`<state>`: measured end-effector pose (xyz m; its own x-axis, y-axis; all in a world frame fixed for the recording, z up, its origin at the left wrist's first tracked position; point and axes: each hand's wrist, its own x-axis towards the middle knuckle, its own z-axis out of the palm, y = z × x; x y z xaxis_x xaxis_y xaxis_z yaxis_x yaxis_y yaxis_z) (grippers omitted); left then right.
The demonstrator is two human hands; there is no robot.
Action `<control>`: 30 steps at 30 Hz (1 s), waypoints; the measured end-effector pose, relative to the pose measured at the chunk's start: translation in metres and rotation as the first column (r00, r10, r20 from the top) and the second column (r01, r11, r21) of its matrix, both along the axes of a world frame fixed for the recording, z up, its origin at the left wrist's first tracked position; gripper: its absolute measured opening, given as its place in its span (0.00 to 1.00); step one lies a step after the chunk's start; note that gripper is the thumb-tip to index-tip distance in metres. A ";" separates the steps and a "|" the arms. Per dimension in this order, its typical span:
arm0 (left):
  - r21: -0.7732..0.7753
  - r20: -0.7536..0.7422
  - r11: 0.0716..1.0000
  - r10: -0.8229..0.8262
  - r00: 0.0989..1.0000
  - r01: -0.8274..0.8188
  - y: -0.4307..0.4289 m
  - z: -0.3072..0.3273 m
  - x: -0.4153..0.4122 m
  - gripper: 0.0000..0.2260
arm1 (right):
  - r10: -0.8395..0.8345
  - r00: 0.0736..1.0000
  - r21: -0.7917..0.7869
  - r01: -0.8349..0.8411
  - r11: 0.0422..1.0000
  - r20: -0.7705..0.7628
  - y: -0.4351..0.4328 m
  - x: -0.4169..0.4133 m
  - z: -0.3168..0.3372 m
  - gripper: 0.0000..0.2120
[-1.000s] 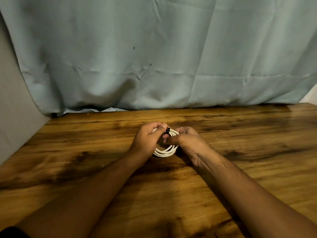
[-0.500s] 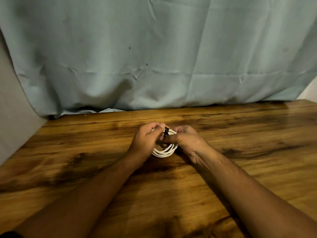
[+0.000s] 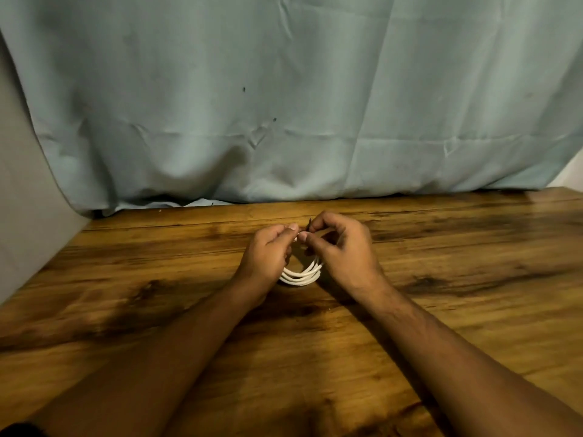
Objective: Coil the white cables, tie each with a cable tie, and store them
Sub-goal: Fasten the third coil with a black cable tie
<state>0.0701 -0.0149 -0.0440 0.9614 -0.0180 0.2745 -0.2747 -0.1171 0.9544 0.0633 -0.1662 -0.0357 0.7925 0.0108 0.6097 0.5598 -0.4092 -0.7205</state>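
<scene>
In the head view, a wooden table is seen from above, with a pale blue-green cloth hung behind its far edge and a grey wall along its left edge. Both bare forearms are stretched forward from the near edge and meet close to the far edge, about midway along it.

A white cable is held there as a small coil of several loops. Its lower arc is seen between the two wrists, just above the tabletop or resting on it; which cannot be told. The upper part of the coil is hidden by the fingers.

The left hand is curled round the left side of the coil, with thumb and forefinger closed at its top. The right hand is curled on the right side, and a thin dark tie is pinched between its thumb and forefinger, the end of the tie pointing up above the fingertips. The two thumbs are almost touching over the coil.
</scene>
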 end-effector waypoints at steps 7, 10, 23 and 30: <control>0.305 0.286 0.951 -0.039 0.957 -0.052 0.007 -0.001 -0.005 0.08 | 0.226 0.949 0.399 -0.125 0.908 -0.218 -0.002 0.000 0.002 0.05; 0.404 0.413 0.902 -0.030 0.910 -0.153 0.010 -0.002 -0.007 0.09 | 0.324 0.913 0.535 -0.149 0.831 -0.249 -0.001 0.002 0.002 0.06; 0.688 0.510 0.647 -0.108 0.853 -0.329 0.022 0.012 -0.006 0.12 | 0.321 0.918 0.390 -0.213 0.896 -0.234 -0.012 0.001 -0.001 0.06; 0.614 0.281 0.789 -0.223 0.933 0.004 0.025 0.010 -0.001 0.05 | 0.215 0.961 0.216 -0.175 0.961 -0.176 -0.011 0.001 -0.004 0.08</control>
